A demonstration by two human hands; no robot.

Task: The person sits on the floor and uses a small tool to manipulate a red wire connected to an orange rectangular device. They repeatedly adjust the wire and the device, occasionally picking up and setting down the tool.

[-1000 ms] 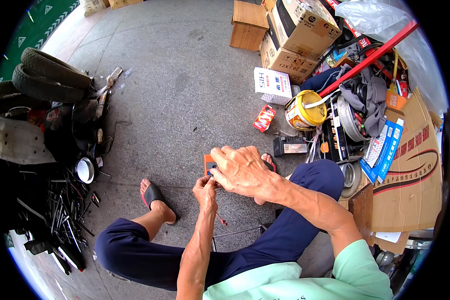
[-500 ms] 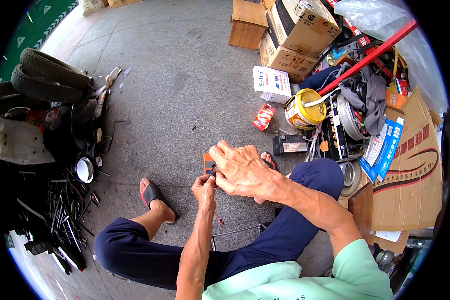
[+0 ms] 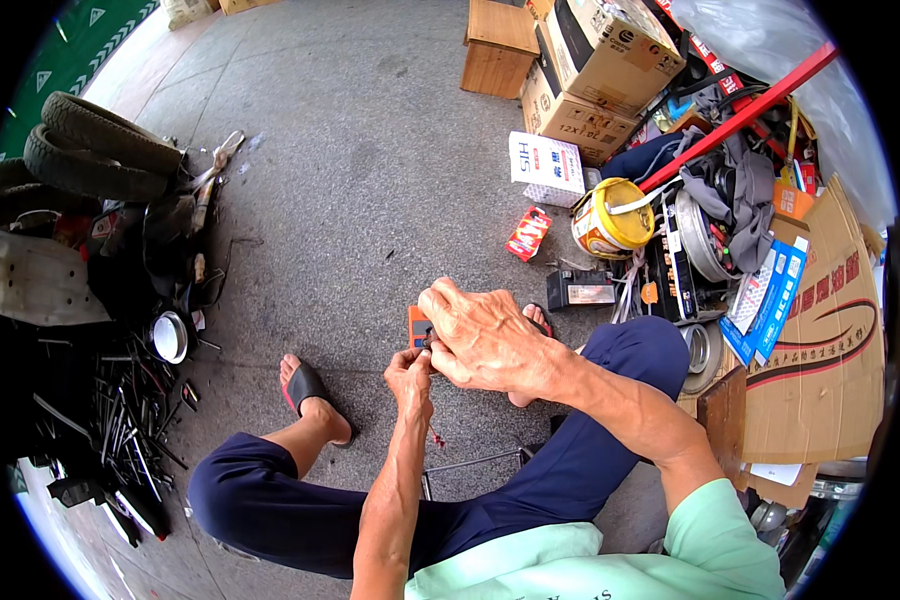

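Both of my hands meet at the middle, in front of my knees. My left hand [image 3: 408, 382] is closed in a pinch, thumb against fingers, on a small dark piece [image 3: 426, 343] whose kind I cannot make out. Curled over from the right, my right hand [image 3: 490, 340] presses its fingertips against that same spot; whatever it grips is hidden beneath its fingers. Just past the fingertips shows part of an orange and grey box-shaped object [image 3: 417, 322], mostly covered by the right hand. A thin red wire-like strand [image 3: 437, 438] hangs by my left wrist.
Old tyres [image 3: 100, 150] and a heap of tools [image 3: 130, 420] lie at the left. At the right stand cardboard boxes [image 3: 580, 125], a yellow-lidded bucket [image 3: 615, 215], a black battery [image 3: 580, 290] and a small red box [image 3: 528, 234]. A red bar [image 3: 740, 115] slants across the clutter.
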